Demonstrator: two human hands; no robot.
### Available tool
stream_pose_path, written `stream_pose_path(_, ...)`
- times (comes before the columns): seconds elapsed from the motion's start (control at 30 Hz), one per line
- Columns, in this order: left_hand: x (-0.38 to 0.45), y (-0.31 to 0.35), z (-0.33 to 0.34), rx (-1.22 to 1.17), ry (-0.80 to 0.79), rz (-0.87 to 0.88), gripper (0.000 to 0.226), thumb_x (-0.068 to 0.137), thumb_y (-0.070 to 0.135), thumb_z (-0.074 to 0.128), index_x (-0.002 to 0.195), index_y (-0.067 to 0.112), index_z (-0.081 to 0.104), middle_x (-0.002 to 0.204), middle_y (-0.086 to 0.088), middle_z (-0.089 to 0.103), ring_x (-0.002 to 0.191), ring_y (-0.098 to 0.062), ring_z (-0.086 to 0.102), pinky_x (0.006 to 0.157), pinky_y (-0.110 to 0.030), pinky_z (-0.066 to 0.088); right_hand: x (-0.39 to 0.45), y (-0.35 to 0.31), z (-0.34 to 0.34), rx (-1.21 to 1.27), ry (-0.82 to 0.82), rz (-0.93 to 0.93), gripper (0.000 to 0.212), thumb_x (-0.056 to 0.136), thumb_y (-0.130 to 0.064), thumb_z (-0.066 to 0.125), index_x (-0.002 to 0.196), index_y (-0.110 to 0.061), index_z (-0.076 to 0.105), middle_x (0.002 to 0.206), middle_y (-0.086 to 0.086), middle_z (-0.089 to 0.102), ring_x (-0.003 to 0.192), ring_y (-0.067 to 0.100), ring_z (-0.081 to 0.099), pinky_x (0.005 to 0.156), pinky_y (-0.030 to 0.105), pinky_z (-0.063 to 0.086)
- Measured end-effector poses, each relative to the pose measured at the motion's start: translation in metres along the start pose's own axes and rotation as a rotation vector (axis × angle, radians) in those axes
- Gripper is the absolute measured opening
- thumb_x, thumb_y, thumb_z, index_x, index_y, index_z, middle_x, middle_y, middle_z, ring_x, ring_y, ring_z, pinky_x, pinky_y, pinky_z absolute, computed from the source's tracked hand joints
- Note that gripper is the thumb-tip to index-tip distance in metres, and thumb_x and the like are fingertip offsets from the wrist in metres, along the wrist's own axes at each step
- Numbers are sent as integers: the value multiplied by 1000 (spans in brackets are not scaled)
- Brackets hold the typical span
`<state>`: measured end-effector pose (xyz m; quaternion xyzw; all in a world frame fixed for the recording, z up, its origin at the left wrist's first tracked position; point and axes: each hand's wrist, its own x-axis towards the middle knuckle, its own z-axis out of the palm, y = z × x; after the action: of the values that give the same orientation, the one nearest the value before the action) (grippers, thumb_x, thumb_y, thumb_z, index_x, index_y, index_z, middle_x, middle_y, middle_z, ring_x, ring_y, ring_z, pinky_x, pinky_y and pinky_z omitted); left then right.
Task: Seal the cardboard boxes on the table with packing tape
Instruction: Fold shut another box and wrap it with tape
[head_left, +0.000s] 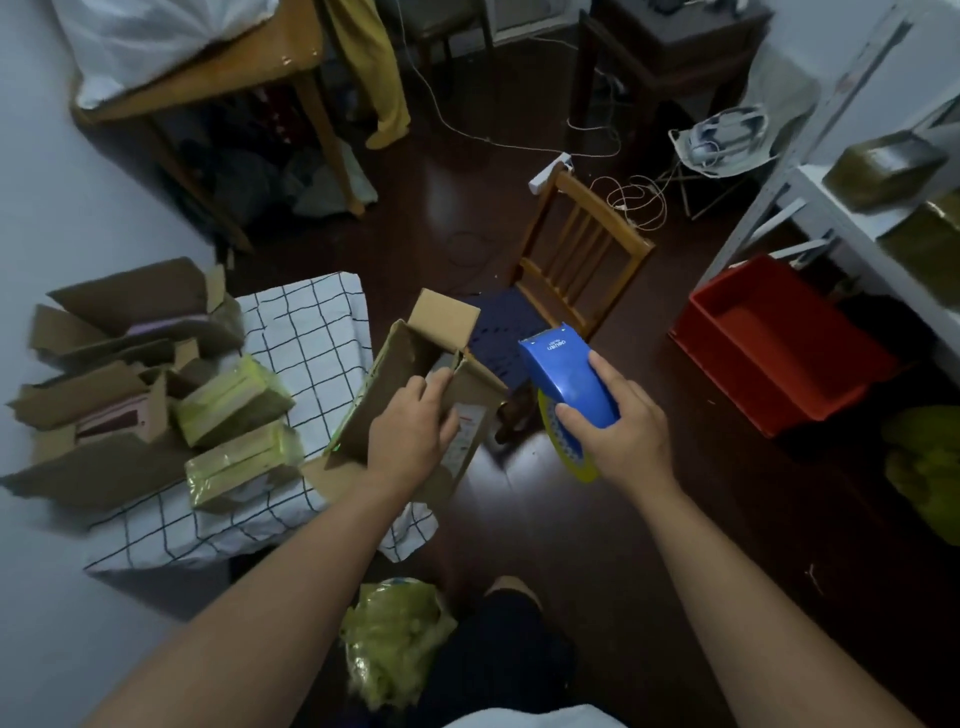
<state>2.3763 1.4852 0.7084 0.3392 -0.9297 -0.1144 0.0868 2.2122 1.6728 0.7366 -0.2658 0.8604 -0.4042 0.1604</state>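
so, left hand (413, 428): my fingers curl over the rim of the open box (415, 384), tilting it off the table (311, 332) edge so the flaps face me for closing.
right hand (618, 423): i grip the blue tape dispenser (566, 376), its yellowish roll below my palm, held just beside the box, ready, i judge, for the seam.
sealed boxes: three taped ones (234, 400) on the checked cloth, set aside as done.
open boxes: several to the left (119, 332), flaps up; exact count unclear.
dispensers: one.
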Motion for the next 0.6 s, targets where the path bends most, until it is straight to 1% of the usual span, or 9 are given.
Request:
stream_pose_path(0.13,30,-26,2,-14,1,-77,45,89,32,65,130,18,52,96,-6,53,87,-26,57,51,-28,31,42,-16,21,-40,-51,-67,72,83,-42,75,148,-36,44,112,-4,52,100,13,52,87,30,42)
stream_pose_path(0.23,64,-50,7,-11,11,-109,45,89,30,66,130,17,53,94,-7,52,83,-26,57,49,-26,27,82,-29,41,-63,-93,-105,72,82,-42,76,147,-38,45,119,-3,56,107,16,55,91,34,46)
stream_pose_path(0.3,93,-70,9,-2,22,-135,45,90,30,64,131,17,52,95,-7,52,83,-25,56,49,-27,27,117,-41,59,-79,-122,-132,72,82,-41,77,147,-38,45,125,-2,57,112,18,56,93,37,48)
stream_pose_path(0.4,141,-102,6,-24,28,-180,46,92,32,59,135,18,49,99,-6,51,88,-24,54,54,-29,31,172,-65,92,-110,-138,-162,72,83,-42,76,148,-38,44,113,-7,52,107,15,55,85,31,44)
stream_pose_path(0.43,153,-110,3,-27,32,-193,47,93,32,58,136,18,48,100,-7,51,90,-24,54,56,-30,32,188,-73,101,-111,-141,-163,72,83,-42,76,148,-37,44,112,-9,51,106,14,54,86,31,44)
stream_pose_path(0.53,187,-142,-13,-37,50,-256,45,94,34,57,136,21,47,106,-6,51,97,-24,53,60,-31,35,236,-102,134,-94,-147,-188,72,82,-40,77,147,-35,46,115,-2,57,108,17,56,90,34,46)
stream_pose_path(0.6,204,-169,-25,-27,59,-307,44,95,35,55,137,24,45,108,-4,51,99,-22,53,61,-31,36,266,-128,159,-78,-181,-197,71,83,-41,77,147,-35,47,119,-1,58,111,16,55,91,32,45)
